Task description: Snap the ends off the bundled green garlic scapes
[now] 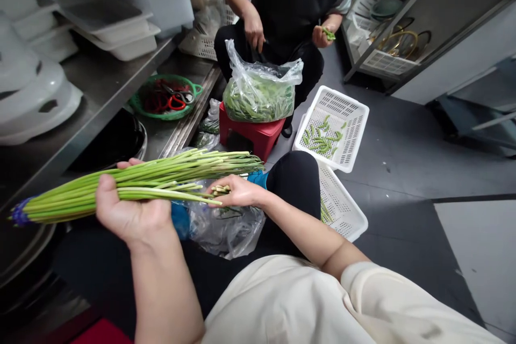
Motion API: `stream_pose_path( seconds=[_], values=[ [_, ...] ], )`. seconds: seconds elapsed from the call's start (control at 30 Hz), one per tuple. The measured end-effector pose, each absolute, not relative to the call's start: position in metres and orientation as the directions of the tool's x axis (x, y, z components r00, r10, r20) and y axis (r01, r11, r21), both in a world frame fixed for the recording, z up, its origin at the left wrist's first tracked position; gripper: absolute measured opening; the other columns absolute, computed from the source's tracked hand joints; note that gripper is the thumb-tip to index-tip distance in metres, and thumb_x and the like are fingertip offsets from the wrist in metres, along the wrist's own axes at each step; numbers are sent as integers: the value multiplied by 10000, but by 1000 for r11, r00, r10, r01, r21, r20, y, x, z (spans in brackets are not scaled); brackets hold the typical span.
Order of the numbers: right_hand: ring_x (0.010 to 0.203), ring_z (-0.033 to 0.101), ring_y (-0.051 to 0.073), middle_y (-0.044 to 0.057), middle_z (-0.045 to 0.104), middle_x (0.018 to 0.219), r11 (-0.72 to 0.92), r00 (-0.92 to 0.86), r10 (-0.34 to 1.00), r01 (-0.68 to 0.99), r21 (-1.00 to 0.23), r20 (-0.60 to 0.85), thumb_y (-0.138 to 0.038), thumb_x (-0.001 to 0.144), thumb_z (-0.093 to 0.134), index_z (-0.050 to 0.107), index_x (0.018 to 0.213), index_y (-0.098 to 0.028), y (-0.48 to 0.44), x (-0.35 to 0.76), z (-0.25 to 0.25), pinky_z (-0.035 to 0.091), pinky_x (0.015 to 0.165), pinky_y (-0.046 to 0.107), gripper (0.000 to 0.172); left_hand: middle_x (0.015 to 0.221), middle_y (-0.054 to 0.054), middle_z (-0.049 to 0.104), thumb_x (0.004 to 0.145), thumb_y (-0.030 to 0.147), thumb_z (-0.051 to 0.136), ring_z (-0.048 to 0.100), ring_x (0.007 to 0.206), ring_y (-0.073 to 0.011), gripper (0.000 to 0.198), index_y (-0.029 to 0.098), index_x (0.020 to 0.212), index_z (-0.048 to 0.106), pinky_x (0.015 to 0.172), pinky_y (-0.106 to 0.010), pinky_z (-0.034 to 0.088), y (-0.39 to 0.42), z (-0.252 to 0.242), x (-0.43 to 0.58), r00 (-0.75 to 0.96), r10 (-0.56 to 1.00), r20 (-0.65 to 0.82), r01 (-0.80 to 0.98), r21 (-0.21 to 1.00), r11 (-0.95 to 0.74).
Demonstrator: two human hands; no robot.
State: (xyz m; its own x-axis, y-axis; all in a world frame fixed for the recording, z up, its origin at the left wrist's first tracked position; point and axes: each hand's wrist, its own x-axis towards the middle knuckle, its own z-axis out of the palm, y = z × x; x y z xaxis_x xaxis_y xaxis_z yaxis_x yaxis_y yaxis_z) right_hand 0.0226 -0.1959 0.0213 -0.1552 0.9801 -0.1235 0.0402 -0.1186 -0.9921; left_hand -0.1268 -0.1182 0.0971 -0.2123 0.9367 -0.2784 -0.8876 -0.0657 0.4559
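A long bunch of garlic scapes (153,174), tied with a blue-purple band at its left end, lies across the palm of my left hand (137,207). My left thumb and fingers wrap round the green stems. At the loose, pale end of the bunch is my right hand (237,192), closed with several short cut ends between its fingers. One longer stem reaches to these fingertips. Below the hands a clear plastic bag (226,228) lies over my lap.
Opposite sits a co-worker (290,5) holding green pods. Between us a bag of green pods (260,94) rests on a red stool (253,134). White baskets (357,118) stand on the floor at right. On the left, a steel shelf (108,86) stands above a green basket of scissors (167,99).
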Motion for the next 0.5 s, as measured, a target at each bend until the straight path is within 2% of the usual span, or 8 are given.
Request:
stream_pose_path(
  seconds=[0.1, 0.2, 0.37, 0.5],
  values=[
    [598, 482, 76, -17, 624, 696, -212, -256, 946, -27, -977, -198, -352, 799, 824, 758, 943, -98, -194, 34, 17, 334, 563, 197, 299, 793, 52, 626, 651, 138, 641, 680, 764, -78, 333, 191, 957, 522, 1017, -229, 613, -116, 97, -129, -221, 928, -300, -895, 441, -71],
    [510, 391, 62, -33, 573, 626, -265, -308, 924, -83, -961, -229, -471, 753, 841, 745, 948, -96, -196, 39, 12, 232, 477, 202, 433, 793, 48, 616, 641, 137, 639, 675, 761, -87, 316, 197, 926, 518, 1039, -241, 608, -115, 97, -129, -227, 927, -300, -887, 457, -69],
    [497, 375, 54, -33, 577, 616, -299, -362, 905, -166, -940, -224, -543, 674, 866, 716, 935, -103, -201, 43, 9, 221, 462, 196, 533, 786, 37, 618, 662, 138, 632, 671, 769, -90, 275, 187, 914, 533, 1170, -277, 542, -116, 99, -129, -248, 920, -305, -883, 461, -85],
    [510, 409, 54, 13, 661, 707, -266, -361, 908, -109, -958, -212, -567, 652, 893, 727, 921, -90, -205, 44, 11, 224, 467, 196, 572, 798, 36, 611, 668, 125, 626, 660, 773, -86, 275, 184, 920, 533, 1214, -290, 509, -113, 96, -133, -262, 919, -296, -880, 464, -101]
  ],
)
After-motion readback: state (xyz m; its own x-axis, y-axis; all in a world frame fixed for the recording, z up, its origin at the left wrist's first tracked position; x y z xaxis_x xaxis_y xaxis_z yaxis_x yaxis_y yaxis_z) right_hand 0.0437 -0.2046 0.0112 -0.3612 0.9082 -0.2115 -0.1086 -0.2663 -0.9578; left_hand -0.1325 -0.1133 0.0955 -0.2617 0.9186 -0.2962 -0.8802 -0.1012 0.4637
